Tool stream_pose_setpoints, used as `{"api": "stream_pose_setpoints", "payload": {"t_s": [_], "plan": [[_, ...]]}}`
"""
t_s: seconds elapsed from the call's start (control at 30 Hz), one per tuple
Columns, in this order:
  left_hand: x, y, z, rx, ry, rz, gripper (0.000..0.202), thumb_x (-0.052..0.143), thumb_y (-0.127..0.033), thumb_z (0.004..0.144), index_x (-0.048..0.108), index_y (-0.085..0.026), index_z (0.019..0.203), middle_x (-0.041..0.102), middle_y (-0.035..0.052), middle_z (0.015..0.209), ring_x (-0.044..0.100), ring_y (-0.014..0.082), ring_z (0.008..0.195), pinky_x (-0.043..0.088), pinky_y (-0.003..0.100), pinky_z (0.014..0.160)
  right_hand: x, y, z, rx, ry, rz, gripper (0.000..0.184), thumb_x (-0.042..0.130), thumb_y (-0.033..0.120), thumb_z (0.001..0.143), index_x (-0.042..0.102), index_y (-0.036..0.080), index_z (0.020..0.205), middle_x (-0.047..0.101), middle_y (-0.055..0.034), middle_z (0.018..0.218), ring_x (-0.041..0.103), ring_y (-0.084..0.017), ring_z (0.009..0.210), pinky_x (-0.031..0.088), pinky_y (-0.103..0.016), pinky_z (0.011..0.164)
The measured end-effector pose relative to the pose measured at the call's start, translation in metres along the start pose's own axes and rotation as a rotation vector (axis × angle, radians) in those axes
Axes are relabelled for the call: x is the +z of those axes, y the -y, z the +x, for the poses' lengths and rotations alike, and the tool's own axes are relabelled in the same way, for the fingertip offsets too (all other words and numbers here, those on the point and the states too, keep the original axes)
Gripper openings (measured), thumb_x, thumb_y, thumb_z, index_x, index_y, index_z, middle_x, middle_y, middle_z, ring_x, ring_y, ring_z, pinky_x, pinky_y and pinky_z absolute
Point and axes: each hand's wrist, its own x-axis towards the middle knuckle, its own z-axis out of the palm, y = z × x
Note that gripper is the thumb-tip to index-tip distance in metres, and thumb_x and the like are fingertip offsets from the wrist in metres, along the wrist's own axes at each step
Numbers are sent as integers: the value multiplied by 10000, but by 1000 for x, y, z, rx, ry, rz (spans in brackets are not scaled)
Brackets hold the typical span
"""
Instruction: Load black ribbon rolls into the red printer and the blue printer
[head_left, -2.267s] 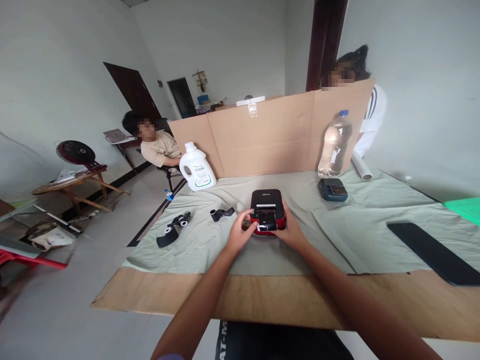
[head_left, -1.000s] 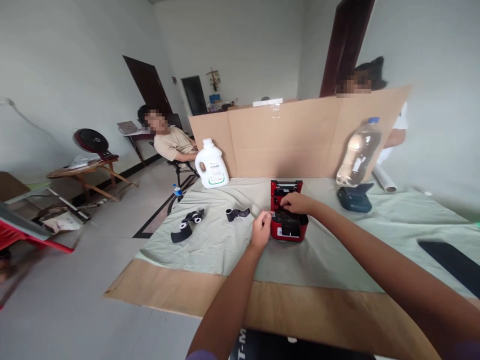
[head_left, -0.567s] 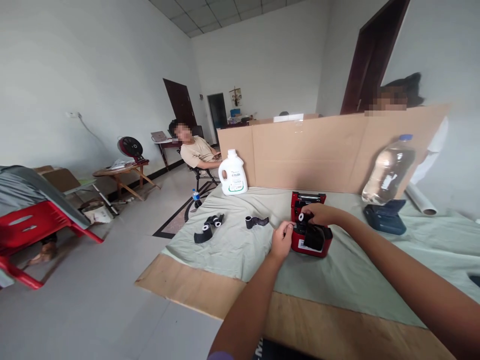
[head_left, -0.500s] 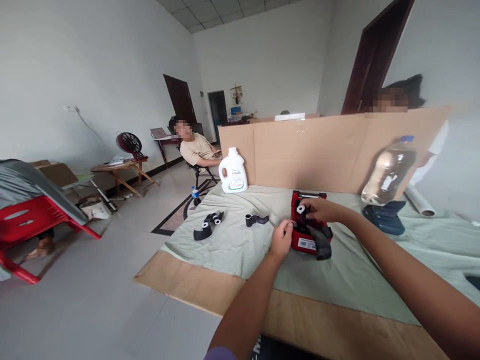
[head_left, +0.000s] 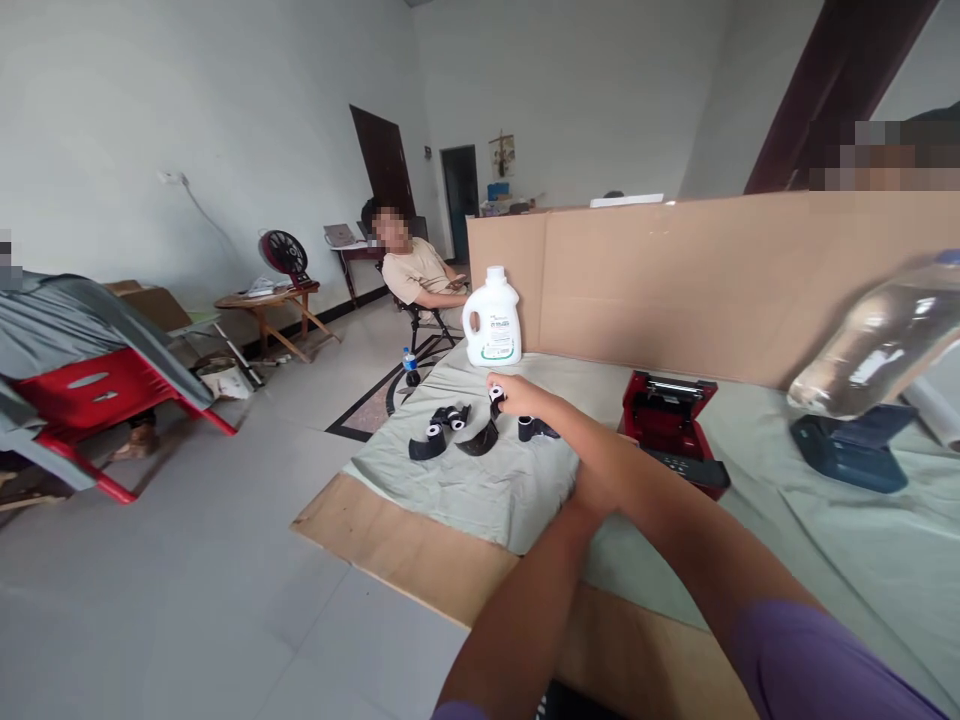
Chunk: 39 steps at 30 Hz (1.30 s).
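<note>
My right hand (head_left: 514, 394) reaches across to the left, fingers closed on a roll of black ribbon (head_left: 480, 438) with a white core. The ribbon's loose tail hangs down to the cloth. Just left of it lie more black ribbon rolls (head_left: 427, 448), and another roll (head_left: 527, 429) sits to the right, partly behind my forearm. My left hand (head_left: 596, 492) is beneath my right forearm, near the printer, and its fingers are hidden. The red and black label printer (head_left: 679, 425) stands with its lid raised, its left side covered by my right arm.
A white detergent jug (head_left: 495, 325) stands behind the rolls, before a cardboard panel (head_left: 600, 280). To the right, a large clear bottle (head_left: 877, 330) leans above a dark blue device (head_left: 847, 452). A green cloth (head_left: 457, 500) covers the wooden table (head_left: 382, 530). People sit nearby.
My right hand has lifted the ribbon roll from the printer and carried it left to the other rolls. My left hand now sits under my right forearm. The view has turned left.
</note>
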Motion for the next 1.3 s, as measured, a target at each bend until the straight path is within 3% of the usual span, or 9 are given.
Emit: {"api": "stream_pose_setpoints", "payload": {"t_s": [0.17,0.3,0.37,0.53,0.7,0.87,0.97,1.13,1.3], "plan": [[8,8,6,-24,-78,50,191,487,-270,988,668,-206,988,671,122,1012,627,221,976,501,390,949,26,-17,12,167,107,-111,378,645,105,720,584,208,1079,683,-59,1041,623,-188,826,440,-244,673],[11,7,6,-38,-106,-65,134,568,-309,963,650,-204,968,670,121,1063,624,232,1036,499,399,989,14,-14,4,259,118,-189,383,689,337,794,589,191,1135,699,-153,1071,660,-290,910,476,-328,701],[8,2,5,-25,-104,-134,104,584,-290,955,650,-210,948,684,138,1098,632,256,1060,505,412,993,4,-8,-6,270,135,-218,330,696,392,795,640,186,1048,709,-172,1051,674,-329,904,484,-368,703],[4,-11,1,28,-110,-128,103,590,-270,933,680,-221,921,707,146,1080,648,286,1046,510,443,988,-5,1,-43,225,180,-272,156,767,140,662,678,181,783,729,-138,912,698,-322,820,466,-353,684],[3,-9,-1,133,-103,-104,163,587,-288,888,698,-178,932,712,133,1046,653,263,1015,512,416,953,-9,0,-65,154,-35,-189,161,673,227,819,661,189,975,720,-102,941,676,-250,858,454,-305,705],[3,1,-1,92,-124,-71,230,659,-355,819,619,-159,706,601,15,658,613,184,740,513,316,736,-35,-4,-107,118,-375,345,137,630,276,825,628,204,941,693,-28,846,654,-192,765,490,-297,697],[3,2,-1,80,-182,-58,239,647,-377,846,626,-154,763,597,2,696,572,146,729,480,278,735,-63,-12,-154,176,-465,521,197,621,357,824,642,215,960,694,-32,874,659,-205,764,510,-315,655],[2,-5,-4,113,-110,60,305,557,-428,927,666,-154,846,574,-7,690,498,122,658,428,239,645,-103,-48,-222,278,-550,386,247,570,411,854,653,201,954,690,-41,862,629,-207,759,493,-338,692],[4,-8,-5,189,-187,215,340,495,-462,969,676,-175,977,641,39,867,571,158,787,468,269,735,-107,-81,-249,473,-512,103,155,508,284,917,628,187,921,710,-81,932,646,-238,879,471,-349,779]]}}
